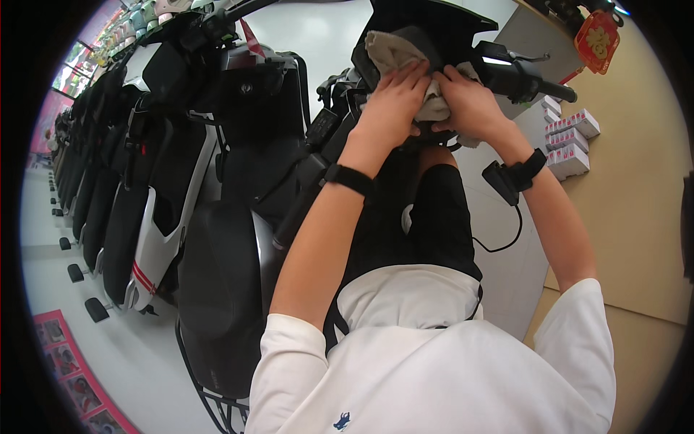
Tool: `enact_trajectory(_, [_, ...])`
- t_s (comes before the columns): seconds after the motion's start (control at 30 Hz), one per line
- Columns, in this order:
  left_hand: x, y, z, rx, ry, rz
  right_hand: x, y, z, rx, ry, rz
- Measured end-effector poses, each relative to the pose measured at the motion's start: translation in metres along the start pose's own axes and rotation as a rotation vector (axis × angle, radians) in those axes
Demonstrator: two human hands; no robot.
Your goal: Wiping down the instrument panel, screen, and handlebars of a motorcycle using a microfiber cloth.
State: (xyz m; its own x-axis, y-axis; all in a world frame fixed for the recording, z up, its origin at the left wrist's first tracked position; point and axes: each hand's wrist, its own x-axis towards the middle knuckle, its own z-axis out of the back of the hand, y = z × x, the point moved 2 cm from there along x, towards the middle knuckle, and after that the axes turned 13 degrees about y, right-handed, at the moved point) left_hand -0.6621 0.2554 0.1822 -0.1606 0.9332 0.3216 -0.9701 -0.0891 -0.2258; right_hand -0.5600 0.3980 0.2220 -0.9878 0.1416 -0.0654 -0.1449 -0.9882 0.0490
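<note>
A crumpled beige cloth (391, 50) lies bunched over the black handlebar centre of an electric scooter. My left hand (396, 100) presses on it from the left with the fingers stretched forward over the fabric. My right hand (470, 103) grips another part of the cloth, close to the left one. Some cloth also sticks out behind and below the right hand. To the right extends the handlebar's black grip (558, 91), with a brake lever (528, 56) ahead of it. Beyond my hands rises the scooter's black front cowl (434, 16). The surface under the cloth is hidden.
Close on the left stands another scooter with a black seat (217, 293). A white scooter (146, 244) and a long row of others continue past it. White boxes (569, 154) are stacked at right beside a tan panel (623, 217). A red ornament (597, 42) hangs at upper right.
</note>
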Motion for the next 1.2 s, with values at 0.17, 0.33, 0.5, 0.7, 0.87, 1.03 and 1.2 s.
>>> enact_trajectory(0.17, [0.004,0.004,0.009,-0.027,0.058,-0.041,0.004,-0.002,0.007,0.062,0.062,-0.030])
enact_trajectory(0.33, [0.009,0.006,0.006,-0.025,0.023,-0.039,0.001,-0.005,-0.008,0.017,-0.149,-0.026])
enact_trajectory(0.5, [0.009,0.006,0.002,-0.064,-0.063,0.002,0.007,-0.001,0.002,-0.028,-0.040,-0.054])
enact_trajectory(0.7, [0.012,0.003,0.018,0.021,0.097,-0.047,0.001,-0.002,0.000,-0.040,0.029,-0.028])
enact_trajectory(0.87, [0.017,0.008,0.024,-0.036,0.153,-0.046,0.011,-0.007,0.014,-0.026,0.117,0.012])
enact_trajectory(1.03, [0.018,0.008,0.014,-0.031,0.094,0.041,0.012,-0.001,0.009,0.026,0.116,-0.113])
enact_trajectory(1.2, [0.010,-0.007,0.015,0.088,0.059,0.017,0.003,-0.004,-0.001,0.046,0.022,-0.113])
